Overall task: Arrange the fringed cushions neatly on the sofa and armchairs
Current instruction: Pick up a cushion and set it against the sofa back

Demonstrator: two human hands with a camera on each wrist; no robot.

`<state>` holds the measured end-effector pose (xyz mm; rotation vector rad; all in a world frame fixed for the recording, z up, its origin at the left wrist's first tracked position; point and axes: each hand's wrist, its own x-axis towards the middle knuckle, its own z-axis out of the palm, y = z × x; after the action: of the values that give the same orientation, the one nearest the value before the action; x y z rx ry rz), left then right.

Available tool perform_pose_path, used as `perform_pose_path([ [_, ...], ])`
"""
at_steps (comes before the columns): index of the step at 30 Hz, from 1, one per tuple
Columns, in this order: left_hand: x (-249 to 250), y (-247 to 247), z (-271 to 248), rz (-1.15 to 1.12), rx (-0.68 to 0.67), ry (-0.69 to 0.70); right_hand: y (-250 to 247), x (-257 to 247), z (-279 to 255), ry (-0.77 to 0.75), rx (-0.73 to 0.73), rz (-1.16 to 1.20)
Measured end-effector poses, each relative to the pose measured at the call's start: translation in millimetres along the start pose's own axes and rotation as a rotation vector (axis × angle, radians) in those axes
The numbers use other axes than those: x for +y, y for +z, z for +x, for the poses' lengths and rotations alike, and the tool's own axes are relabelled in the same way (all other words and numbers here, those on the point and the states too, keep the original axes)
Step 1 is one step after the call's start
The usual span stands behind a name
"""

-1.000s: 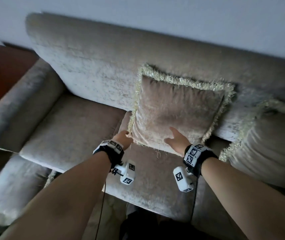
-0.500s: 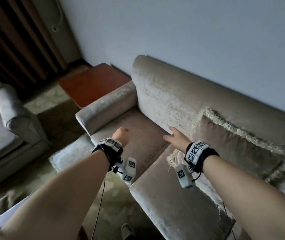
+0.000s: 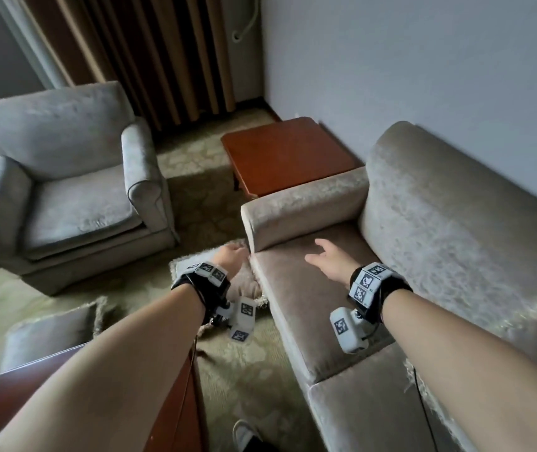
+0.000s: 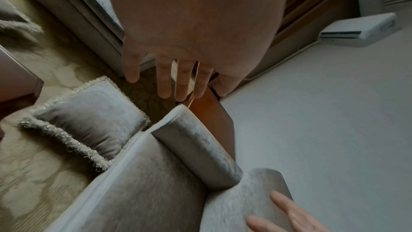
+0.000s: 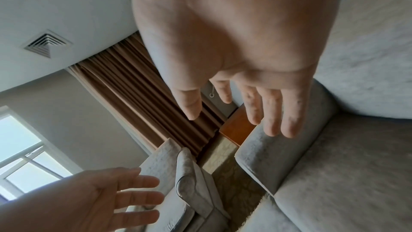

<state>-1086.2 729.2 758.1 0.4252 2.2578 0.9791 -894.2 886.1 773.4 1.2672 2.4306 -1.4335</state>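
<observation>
Patterned carpet (image 3: pixel 234 363) is carrying a fringed cushion (image 4: pixel 89 119) lying flat, one corner touching the sofa (image 3: pixel 326 308). Both hands, left hand (image 3: pixel 231 256) and right hand (image 3: pixel 329 261), are hovering empty with fingers loosely spread.

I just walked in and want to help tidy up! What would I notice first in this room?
Two fringed cushions lie on the carpet, not on the seats: one beside the sofa's front corner, under the left hand, and another nearer the camera, left of it. Both hands are open and hold nothing, the right hand over the sofa seat. The grey armchair across the carpet has no cushion.
</observation>
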Motion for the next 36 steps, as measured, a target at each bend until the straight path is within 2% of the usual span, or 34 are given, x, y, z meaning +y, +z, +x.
perform_pose_path([
  [8,-42.7,-99.7,95.7,0.004,0.022,-0.111,69.2,-84.3,107.8,0.007,-0.099,-0.049],
  [16,-86.7,-152.7,160.3,-0.012,0.038,-0.213,127.4,-126.2,193.5,0.044,-0.234,-0.105],
  [20,-106.8,-164.4,199.4,0.007,0.032,-0.276,151.8,-137.7,247.1,0.039,-0.278,-0.119],
  [27,-119.6,-175.3,307.6,0.029,0.056,-0.384,184.4,-151.5,374.9,0.119,-0.353,-0.144],
  [36,-160.4,-155.1,442.2,0.043,-0.014,-0.469,234.9,-139.7,510.4,0.222,-0.403,-0.204],
])
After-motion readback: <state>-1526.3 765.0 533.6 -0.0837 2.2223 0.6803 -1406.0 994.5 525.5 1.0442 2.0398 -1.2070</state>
